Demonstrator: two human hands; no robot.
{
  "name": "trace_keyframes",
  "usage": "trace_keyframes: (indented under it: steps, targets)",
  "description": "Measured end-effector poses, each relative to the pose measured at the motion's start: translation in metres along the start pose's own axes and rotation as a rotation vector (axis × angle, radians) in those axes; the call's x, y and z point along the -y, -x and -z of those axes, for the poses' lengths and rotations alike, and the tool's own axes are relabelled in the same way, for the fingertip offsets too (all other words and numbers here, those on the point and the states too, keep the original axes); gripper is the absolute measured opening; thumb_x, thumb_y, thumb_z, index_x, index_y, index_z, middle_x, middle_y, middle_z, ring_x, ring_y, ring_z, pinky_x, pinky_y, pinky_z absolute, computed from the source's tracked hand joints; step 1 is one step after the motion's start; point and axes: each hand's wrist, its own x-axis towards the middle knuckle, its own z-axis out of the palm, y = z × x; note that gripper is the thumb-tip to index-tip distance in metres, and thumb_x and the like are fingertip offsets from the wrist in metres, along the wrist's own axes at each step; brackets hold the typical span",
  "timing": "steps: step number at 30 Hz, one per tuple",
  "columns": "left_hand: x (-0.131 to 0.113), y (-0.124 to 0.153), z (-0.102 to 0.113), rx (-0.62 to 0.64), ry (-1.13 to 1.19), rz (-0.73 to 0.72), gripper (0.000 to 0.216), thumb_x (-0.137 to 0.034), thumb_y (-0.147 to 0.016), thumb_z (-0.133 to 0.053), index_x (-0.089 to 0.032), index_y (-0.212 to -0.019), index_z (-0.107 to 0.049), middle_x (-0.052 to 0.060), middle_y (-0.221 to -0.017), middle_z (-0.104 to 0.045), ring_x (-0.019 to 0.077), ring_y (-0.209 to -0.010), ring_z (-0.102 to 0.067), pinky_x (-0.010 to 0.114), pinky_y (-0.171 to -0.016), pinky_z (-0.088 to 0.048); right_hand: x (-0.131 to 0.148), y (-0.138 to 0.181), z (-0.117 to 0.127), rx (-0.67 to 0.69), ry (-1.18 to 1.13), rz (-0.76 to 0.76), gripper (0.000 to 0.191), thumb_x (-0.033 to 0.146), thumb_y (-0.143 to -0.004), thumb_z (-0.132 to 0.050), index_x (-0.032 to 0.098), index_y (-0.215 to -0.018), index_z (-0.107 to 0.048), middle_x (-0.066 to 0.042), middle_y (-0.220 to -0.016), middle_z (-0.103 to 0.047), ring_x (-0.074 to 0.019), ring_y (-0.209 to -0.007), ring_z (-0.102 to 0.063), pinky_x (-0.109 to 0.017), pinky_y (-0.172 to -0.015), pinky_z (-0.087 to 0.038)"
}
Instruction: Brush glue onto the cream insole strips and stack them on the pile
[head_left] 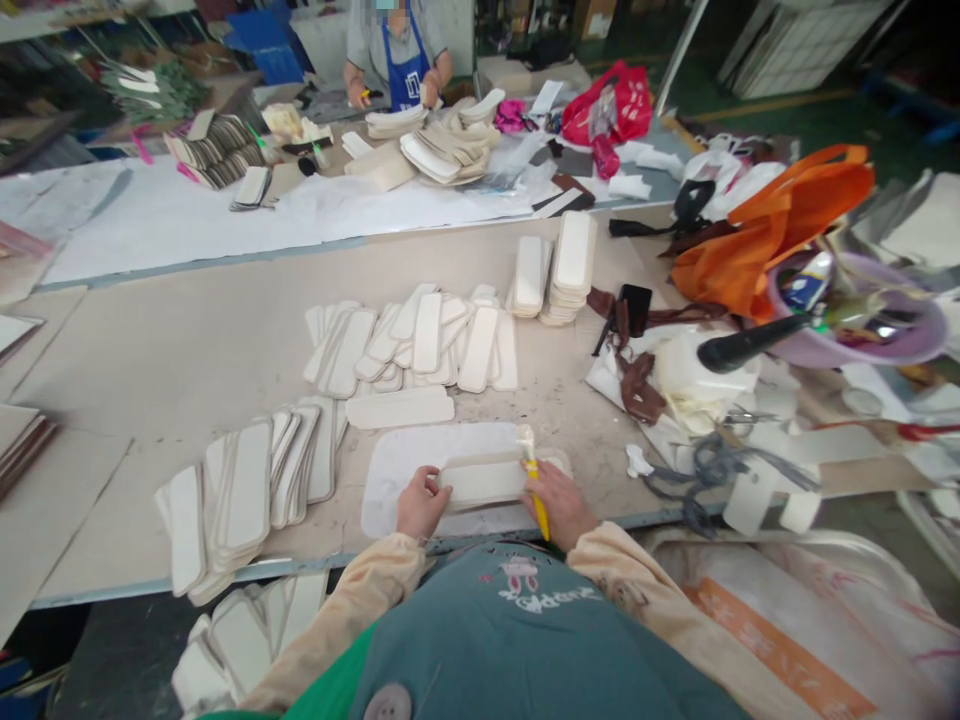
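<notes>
My left hand (421, 503) grips the left end of a cream rounded strip (487, 478) that lies on a white mat (420, 455) at the table's near edge. My right hand (559, 503) is closed round a yellow-handled brush (534, 480), whose pale bristle head rests on the strip's upper right part. A single strip (400, 408) lies just beyond the mat. Fanned rows of the same cream strips lie to the left (247, 485) and further back (420, 340).
Two neat stacks of strips (559, 265) stand behind the spread. To the right are brown scraps (637, 385), an orange bag (780, 225) and a purple basin (862, 320) with a black handle. A person in a blue apron (401, 60) works at the far table.
</notes>
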Motion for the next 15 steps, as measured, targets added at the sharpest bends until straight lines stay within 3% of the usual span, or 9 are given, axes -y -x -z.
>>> trace_keyframes:
  steps: [4, 8, 15]
  targets:
    - [0.0, -0.001, -0.002, -0.005, 0.009, -0.001, 0.028, -0.029, -0.079, -0.061, -0.022, -0.106, -0.056, -0.005, -0.071, -0.063, 0.0143, -0.065, -0.063, 0.024, -0.065, -0.041, 0.018, -0.019, -0.026, 0.215, -0.183, 0.23, 0.018, 0.022, -0.089, -0.059, 0.015, -0.106, -0.059, -0.016, -0.131, -0.059, -0.0253, -0.137, -0.04, -0.048, -0.11, -0.037]
    - [-0.002, -0.001, -0.004, -0.019, 0.023, 0.007, 0.028, -0.028, -0.078, -0.061, -0.021, -0.105, -0.057, -0.005, -0.07, -0.062, 0.0141, -0.063, -0.061, 0.024, -0.063, -0.041, 0.016, -0.018, -0.039, 0.323, -0.179, 0.21, 0.03, 0.025, -0.083, -0.068, 0.015, -0.109, -0.059, -0.019, -0.134, -0.057, -0.0253, -0.14, -0.035, -0.05, -0.113, -0.032]
    - [0.002, -0.001, -0.008, -0.064, 0.046, 0.02, 0.023, -0.028, -0.076, -0.062, -0.02, -0.097, -0.056, -0.004, -0.074, -0.06, 0.0137, -0.062, -0.059, 0.025, -0.065, -0.04, -0.033, 0.034, -0.012, 0.172, 0.03, 0.056, 0.023, 0.017, -0.087, -0.06, 0.015, -0.11, -0.056, -0.021, -0.137, -0.053, -0.0301, -0.139, -0.037, -0.055, -0.107, -0.037]
